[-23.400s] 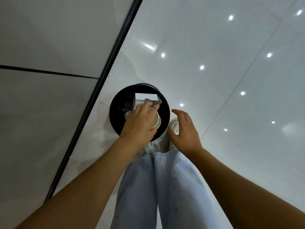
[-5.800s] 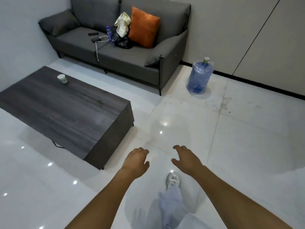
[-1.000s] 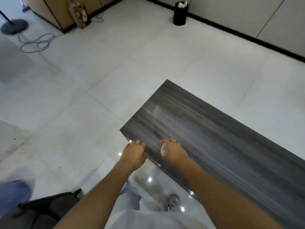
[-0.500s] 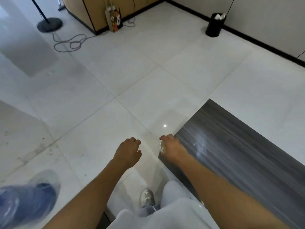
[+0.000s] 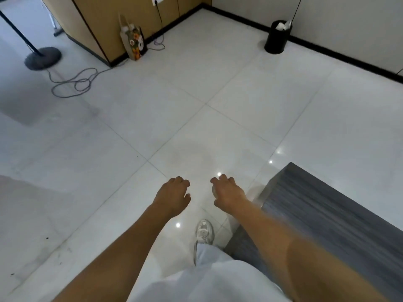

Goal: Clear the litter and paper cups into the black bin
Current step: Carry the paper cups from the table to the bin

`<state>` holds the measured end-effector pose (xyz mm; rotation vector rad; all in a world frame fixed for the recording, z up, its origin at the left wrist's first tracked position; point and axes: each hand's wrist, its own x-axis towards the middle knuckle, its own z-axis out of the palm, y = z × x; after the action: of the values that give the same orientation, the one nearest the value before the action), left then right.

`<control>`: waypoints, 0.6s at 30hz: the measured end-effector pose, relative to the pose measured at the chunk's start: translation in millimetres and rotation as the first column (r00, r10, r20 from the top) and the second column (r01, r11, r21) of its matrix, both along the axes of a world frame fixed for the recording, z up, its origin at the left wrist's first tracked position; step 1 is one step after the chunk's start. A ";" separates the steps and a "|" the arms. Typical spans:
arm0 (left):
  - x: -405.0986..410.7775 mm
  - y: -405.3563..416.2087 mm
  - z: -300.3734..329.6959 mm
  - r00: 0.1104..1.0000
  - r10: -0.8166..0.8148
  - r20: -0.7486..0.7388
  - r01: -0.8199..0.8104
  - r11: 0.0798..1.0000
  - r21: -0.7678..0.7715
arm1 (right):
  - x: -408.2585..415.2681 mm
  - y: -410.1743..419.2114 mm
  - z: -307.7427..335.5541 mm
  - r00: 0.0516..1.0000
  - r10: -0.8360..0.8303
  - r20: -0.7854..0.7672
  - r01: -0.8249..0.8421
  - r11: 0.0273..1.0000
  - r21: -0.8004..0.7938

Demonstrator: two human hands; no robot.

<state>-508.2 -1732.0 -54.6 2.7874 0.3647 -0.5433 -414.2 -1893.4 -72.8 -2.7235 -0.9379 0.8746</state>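
My right hand [image 5: 227, 192] is curled around a white paper cup [image 5: 214, 191]; only a sliver of the cup shows at the hand's left side. My left hand [image 5: 173, 195] hangs beside it with loose fingers and holds nothing. Both hands are over the white tiled floor. The black bin [image 5: 276, 38] stands far ahead at the upper right against the wall, with white litter sticking out of its top.
The dark wooden coffee table [image 5: 327, 214] is at my right, its corner close to my right arm. A lamp stand base [image 5: 42, 58] and a coiled cable [image 5: 74, 82] lie at the upper left. A paper bag [image 5: 133, 43] leans on a wooden cabinet [image 5: 98, 25].
I have turned away from the table with the cup in my right hand; the table has slid to the right and the bin has come more into view.
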 end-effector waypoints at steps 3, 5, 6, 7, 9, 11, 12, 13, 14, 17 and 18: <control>63.6 26.1 8.6 0.999 -0.040 0.005 0.040 0.999 0.019 | 57.3 22.5 11.4 0.999 -0.033 0.024 0.033 0.999 0.018; 102.9 37.8 13.1 0.998 -0.070 0.000 0.070 0.997 0.020 | 91.8 30.5 18.7 0.998 -0.057 0.025 0.056 0.998 0.015; 121.6 42.2 14.2 0.996 -0.089 -0.004 0.089 0.996 0.021 | 108.8 32.6 21.3 0.997 -0.074 0.021 0.074 0.997 0.011; 140.7 46.4 14.8 0.994 -0.110 -0.006 0.110 0.994 0.024 | 126.5 34.2 23.7 0.995 -0.093 0.022 0.093 0.996 0.005; 180.1 54.9 14.9 0.988 -0.152 -0.011 0.152 0.988 0.017 | 163.0 36.9 26.4 0.991 -0.133 0.029 0.133 0.991 -0.008; 220.5 64.5 12.8 0.980 -0.198 -0.015 0.198 0.980 0.005 | 199.1 39.5 26.5 0.985 -0.170 0.020 0.170 0.985 -0.022; 241.3 69.6 11.2 0.975 -0.222 -0.013 0.222 0.975 0.006 | 217.6 42.0 26.0 0.983 -0.184 0.026 0.185 0.982 -0.029; 263.4 75.4 9.5 0.971 -0.241 -0.010 0.241 0.971 0.008 | 236.7 44.9 25.3 0.980 -0.195 0.041 0.196 0.980 -0.036; 286.1 81.3 7.5 0.968 -0.250 -0.005 0.250 0.968 0.005 | 256.1 48.4 24.1 0.977 -0.207 0.054 0.210 0.977 -0.043; 361.3 99.9 4.2 0.962 -0.272 0.024 0.272 0.962 -0.007 | 321.1 63.5 21.7 0.964 -0.256 0.076 0.260 0.965 -0.046; 388.5 106.4 3.6 0.959 -0.280 0.043 0.281 0.960 -0.017 | 344.2 70.1 22.8 0.959 -0.271 0.088 0.275 0.960 -0.041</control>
<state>-119.7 -1625.6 -51.0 2.8397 -0.0489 -0.5477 -70.0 -1823.2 -49.9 -2.8600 -0.5358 0.7507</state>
